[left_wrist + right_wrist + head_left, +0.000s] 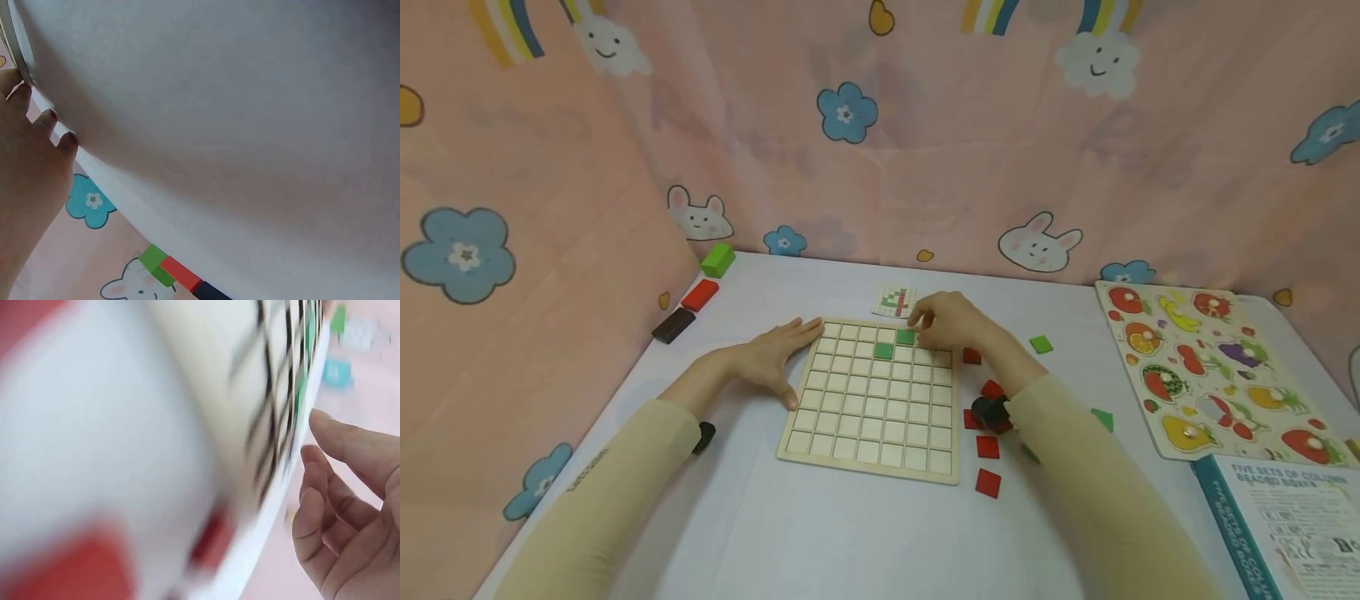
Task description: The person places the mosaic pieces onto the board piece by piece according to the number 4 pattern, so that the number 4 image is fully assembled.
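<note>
White table (pixel 820 533) carries all items; wooden grid board (pixel 872 421) lies at centre, flat; fruit puzzle board (pixel 1213 371) lies well to the right; left hand (pixel 767 360) rests flat, fingers straight and released, against the board's left edge; right hand (pixel 951 321) sits over the board's far right corner, fingers curled, fingertips at a green tile (pixel 906 337) in the top row, grasp itself not discernible; second green tile (pixel 883 351) occupies the cell diagonally below-left; red tiles (pixel 987 447) lie loose just right of the board.
</note>
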### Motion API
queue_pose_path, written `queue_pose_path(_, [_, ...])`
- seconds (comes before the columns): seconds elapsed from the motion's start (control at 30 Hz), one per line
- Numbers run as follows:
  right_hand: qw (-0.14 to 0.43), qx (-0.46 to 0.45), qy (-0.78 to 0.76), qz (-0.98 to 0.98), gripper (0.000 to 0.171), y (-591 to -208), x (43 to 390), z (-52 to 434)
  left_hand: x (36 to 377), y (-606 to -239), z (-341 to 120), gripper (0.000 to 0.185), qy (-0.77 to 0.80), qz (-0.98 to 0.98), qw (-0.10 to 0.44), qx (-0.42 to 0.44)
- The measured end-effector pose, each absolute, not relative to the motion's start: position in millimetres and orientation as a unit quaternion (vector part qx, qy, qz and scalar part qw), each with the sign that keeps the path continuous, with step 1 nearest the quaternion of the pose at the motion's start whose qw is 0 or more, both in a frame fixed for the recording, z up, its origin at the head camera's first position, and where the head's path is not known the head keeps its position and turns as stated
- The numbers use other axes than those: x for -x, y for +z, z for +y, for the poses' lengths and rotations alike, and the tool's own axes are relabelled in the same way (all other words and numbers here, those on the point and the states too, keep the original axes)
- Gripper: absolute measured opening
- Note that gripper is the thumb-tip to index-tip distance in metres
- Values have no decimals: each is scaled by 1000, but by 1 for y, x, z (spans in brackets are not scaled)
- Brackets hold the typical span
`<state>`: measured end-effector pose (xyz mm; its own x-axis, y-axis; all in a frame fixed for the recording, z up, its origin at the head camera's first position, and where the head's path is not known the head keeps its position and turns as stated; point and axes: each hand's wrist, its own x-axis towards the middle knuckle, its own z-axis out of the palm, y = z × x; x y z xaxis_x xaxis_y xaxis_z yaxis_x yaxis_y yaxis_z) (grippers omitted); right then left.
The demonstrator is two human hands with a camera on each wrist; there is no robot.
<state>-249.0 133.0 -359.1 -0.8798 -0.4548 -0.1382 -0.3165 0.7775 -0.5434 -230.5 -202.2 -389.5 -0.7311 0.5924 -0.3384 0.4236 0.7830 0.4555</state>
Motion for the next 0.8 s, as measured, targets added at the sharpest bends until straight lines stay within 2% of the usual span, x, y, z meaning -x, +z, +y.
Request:
queue_pose_path(0.2, [148,146,-244,947,24,-352,260,216,230,-388,-201,136,172,914,239,-278])
queue_pose_path(0.4, [228,116,-216,942,28,-345,260,279,230,-388,-200,136,173,915,240,-274])
queue_pose_path(0.53, [256,116,-196,939,27,-347,257,296,230,-389,-200,136,171,916,241,-270])
queue_pose_path(0.8, [227,131,-190,946,18,-352,255,294,229,-388,-201,136,171,916,245,-268])
